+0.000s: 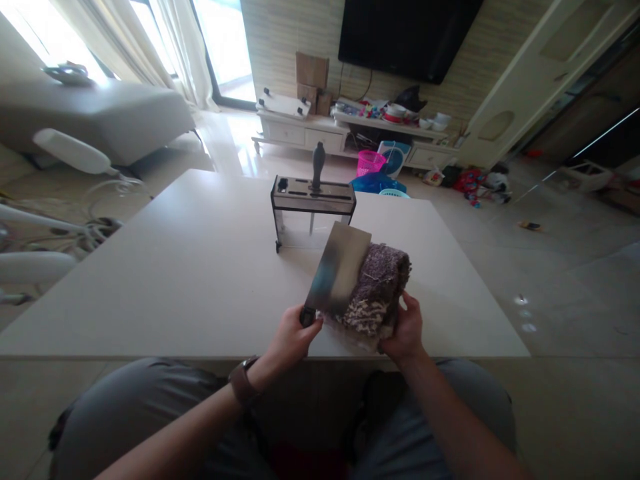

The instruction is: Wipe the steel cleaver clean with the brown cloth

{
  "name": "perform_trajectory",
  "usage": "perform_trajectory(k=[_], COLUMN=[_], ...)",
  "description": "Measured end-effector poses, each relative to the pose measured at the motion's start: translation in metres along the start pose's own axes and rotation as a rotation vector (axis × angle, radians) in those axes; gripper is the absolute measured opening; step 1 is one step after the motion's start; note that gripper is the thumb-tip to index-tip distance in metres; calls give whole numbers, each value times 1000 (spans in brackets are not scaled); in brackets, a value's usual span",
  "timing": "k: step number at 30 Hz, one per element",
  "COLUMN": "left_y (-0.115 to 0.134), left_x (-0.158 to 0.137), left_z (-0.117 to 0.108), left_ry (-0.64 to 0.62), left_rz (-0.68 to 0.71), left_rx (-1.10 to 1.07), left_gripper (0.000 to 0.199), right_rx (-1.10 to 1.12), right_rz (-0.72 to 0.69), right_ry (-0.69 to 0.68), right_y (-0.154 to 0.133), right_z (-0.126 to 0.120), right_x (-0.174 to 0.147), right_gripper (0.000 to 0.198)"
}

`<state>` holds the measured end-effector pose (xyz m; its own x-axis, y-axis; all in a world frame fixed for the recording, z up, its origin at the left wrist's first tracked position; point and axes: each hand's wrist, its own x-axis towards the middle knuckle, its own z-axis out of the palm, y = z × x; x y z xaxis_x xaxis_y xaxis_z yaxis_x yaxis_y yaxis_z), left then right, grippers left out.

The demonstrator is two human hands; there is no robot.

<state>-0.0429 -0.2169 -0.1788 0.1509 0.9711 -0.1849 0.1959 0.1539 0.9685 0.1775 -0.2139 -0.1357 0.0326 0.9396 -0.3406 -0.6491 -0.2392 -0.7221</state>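
My left hand (pixel 293 340) grips the dark handle of a broad steel cleaver (pixel 340 270), whose blade tilts up and away from me. My right hand (pixel 406 330) holds a folded brown and white cloth (pixel 377 290) pressed against the right face of the blade. Both are above the near edge of a pale table (pixel 200 267). Behind them on the table stands a knife block (pixel 313 200) with slots in its top and one dark-handled tool (pixel 317 167) standing in it.
A white sofa (pixel 100 113) and a lamp-like stand (pixel 75 153) are at the left. A low TV cabinet (pixel 350 133) with clutter and a dark screen (pixel 405 33) line the far wall. Baskets and toys lie on the floor at right.
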Motion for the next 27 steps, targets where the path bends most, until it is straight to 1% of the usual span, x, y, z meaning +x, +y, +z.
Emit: perform_trajectory(k=[2, 4, 6, 8, 10, 13, 15, 17, 19, 22, 27], left_y=[0, 1, 2, 2, 3, 5, 7, 7, 7, 6, 11], left_x=[0, 0, 0, 0, 0, -2, -4, -5, -5, -4, -3], left_z=[0, -1, -2, -2, -1, 0, 0, -1, -1, -1, -1], left_ry=[-4, 1, 6, 1, 0, -9, -67, -148, -203, -217, -260], left_rz=[-40, -64, -55, -15, 47, 150, 197, 206, 198, 196, 173], left_rx=[-38, -62, -55, -17, 34, 110, 159, 194, 203, 188, 191], left_gripper=[33, 33, 32, 32, 29, 22, 19, 18, 16, 16, 17], right_rx=[29, 21, -21, -63, -88, -111, -125, -118, -92, -51, -16], right_rz=[60, 84, 55, 8, -21, 20, 75, 93, 78, 72, 8], right_ry=[-25, -35, -29, -31, -63, -172, -212, -165, -73, 21, 100], right_y=[-4, -4, 1, 9, 18, 29, 36, 43, 48, 54, 49], right_z=[0, -3, -6, -8, -8, -9, -9, -9, -8, -4, -2], right_x=[-1, 0, 2, 4, 5, 5, 4, 4, 4, 5, 10], right_gripper=[43, 36, 30, 37, 50, 64, 60, 50, 42, 43, 37])
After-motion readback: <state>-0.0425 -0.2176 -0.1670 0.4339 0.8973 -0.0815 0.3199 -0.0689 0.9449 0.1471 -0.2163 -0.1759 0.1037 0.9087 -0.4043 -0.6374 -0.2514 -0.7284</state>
